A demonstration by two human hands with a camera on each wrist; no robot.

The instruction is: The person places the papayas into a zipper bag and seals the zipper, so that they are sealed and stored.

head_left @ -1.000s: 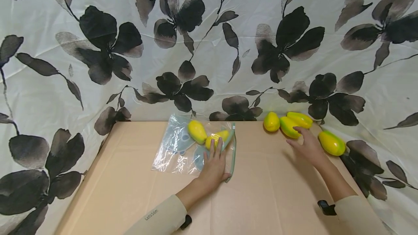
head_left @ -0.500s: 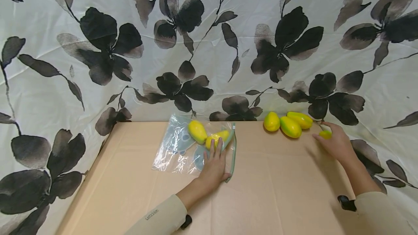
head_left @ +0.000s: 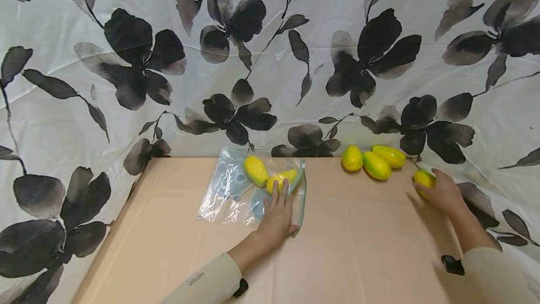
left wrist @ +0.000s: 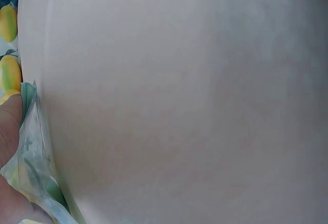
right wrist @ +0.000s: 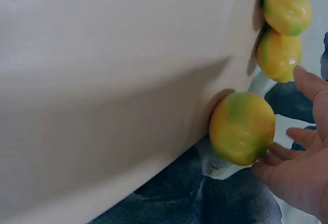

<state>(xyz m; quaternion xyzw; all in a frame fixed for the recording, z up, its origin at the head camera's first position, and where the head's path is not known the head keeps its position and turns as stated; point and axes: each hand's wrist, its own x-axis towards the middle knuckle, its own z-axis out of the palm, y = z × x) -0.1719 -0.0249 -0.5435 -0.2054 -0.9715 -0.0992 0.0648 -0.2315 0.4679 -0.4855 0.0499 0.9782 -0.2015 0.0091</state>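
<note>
- floral cloth [head_left: 270, 74] hangs behind a tan board [head_left: 329, 257]; a clear bag [head_left: 231, 209] lies on the board.
- two bagged fruits, the upper one [head_left: 255, 171] and the lower one [head_left: 280, 180], show through the bag's plastic and seem to be inside it, so that share looks done.
- the left hand [head_left: 274, 217] rests on the bag's right part, near its green edge strip [head_left: 303, 198], fingers straight and spread, pressing rather than gripping.
- three loose fruits [head_left: 377, 166] sit clustered to the right of the bag, well apart from it.
- one more fruit [head_left: 423, 178] lies farthest right of the bag, at the board's edge; the right hand [head_left: 445, 193] touches its side, thumb standing off it, not closed in a grip.
- judged from this, about a third is done: four fruits remain outside the bag.
- whether the bag's mouth is parted cannot be told.
</note>
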